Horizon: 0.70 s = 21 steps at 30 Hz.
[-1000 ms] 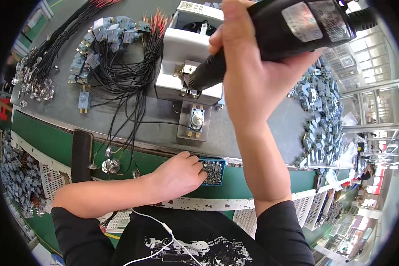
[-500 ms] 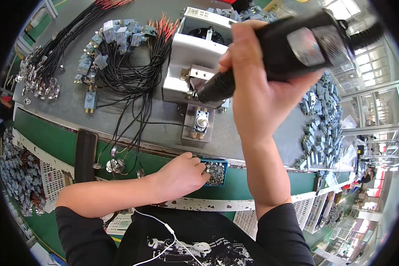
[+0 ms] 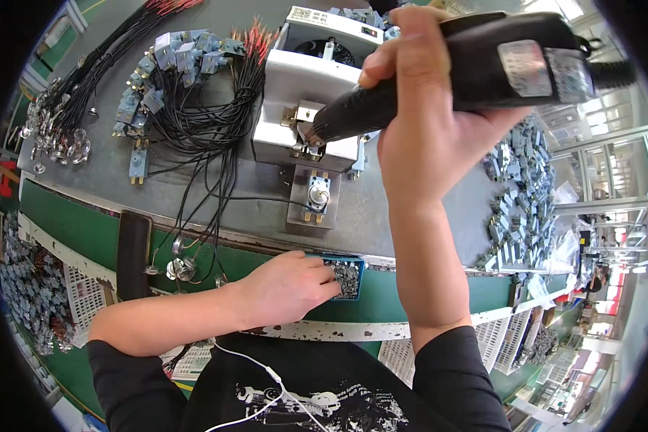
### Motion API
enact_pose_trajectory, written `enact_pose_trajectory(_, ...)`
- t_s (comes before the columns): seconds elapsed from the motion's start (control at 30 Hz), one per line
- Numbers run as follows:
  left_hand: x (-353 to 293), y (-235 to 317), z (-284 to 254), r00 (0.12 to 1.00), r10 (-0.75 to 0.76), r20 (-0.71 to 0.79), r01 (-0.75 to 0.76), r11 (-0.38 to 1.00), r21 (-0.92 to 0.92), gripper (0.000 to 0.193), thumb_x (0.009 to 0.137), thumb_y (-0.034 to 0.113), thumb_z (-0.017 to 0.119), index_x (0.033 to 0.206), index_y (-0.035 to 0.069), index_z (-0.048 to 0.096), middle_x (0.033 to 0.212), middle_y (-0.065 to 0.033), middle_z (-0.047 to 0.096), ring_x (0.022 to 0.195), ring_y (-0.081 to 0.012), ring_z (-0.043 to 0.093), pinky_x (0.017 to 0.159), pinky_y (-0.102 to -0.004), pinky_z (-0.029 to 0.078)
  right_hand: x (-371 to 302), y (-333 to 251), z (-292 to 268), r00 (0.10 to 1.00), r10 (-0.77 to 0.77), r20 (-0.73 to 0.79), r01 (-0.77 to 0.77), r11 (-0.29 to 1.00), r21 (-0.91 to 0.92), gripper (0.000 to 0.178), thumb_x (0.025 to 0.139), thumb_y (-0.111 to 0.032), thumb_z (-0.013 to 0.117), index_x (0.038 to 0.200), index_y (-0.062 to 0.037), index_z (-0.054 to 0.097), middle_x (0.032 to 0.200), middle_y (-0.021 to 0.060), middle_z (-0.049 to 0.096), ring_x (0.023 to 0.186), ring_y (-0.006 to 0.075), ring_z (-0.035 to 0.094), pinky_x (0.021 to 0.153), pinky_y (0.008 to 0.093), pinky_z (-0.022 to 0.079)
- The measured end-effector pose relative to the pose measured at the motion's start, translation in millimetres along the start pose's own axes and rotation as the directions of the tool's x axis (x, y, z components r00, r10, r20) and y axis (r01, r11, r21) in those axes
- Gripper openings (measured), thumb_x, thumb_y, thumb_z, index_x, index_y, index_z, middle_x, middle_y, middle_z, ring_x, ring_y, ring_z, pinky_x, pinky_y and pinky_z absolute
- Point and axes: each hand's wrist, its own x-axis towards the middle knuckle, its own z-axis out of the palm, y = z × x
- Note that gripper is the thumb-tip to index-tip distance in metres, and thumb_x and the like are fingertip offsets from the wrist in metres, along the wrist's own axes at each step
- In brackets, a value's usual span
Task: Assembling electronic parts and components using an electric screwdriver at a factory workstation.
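Observation:
My right hand is wrapped round a black electric screwdriver, held slanted with its tip down to the left. That tip meets the metal outlet at the front of a white screw feeder. In front of the feeder, a blue-grey switch with a round metal shaft and brass terminals sits on a metal block, and a black wire runs to it. My left hand rests at a small blue box of tiny metal parts. Its fingers are curled, and the fingertips are hidden.
Wired switches and a bundle of black wires lie left of the feeder. Loose switches are heaped at the right. A dark strip-shaped object lies at the bench's front edge, near round metal parts.
The screwdriver tip has shifted left against the feeder's outlet, and my right hand has risen slightly. My left hand stays at the blue box. The whole view has shifted a little.

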Motion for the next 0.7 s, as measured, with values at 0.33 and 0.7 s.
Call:
enact_pose_trajectory(0.33, -2, -3, -5, 1.000, 0.003, 0.002, -0.003, 0.995, -0.097, 0.019, 0.082, 0.012, 0.065, 0.100, 0.008, 0.069, 0.097, -0.0043, 0.070, 0.092, -0.0207, 0.067, 0.075, -0.0359, 0.052, -8, 16, 28, 0.968, -0.237, 0.084, 0.238, 0.971, 0.001, 0.054, 0.092, 0.007, 0.071, 0.133, -0.0001, 0.037, 0.094, 0.0154, 0.070, 0.064, 0.0144, 0.066, 0.055, 0.0292, 0.056)
enact_pose_trajectory(0.7, -1, -1, -29, 0.983, -0.115, -0.144, 0.107, 0.992, -0.062, 0.014, 0.082, 0.008, 0.068, 0.095, 0.009, 0.072, 0.092, -0.0040, 0.072, 0.087, -0.0245, 0.068, 0.081, -0.0401, 0.054, 6, -7, 28, 0.951, 0.268, 0.156, -0.273, 0.962, 0.009, 0.062, 0.089, 0.010, 0.070, 0.141, 0.0000, 0.036, 0.123, 0.0146, 0.062, 0.092, 0.0180, 0.070, 0.077, 0.0289, 0.058)
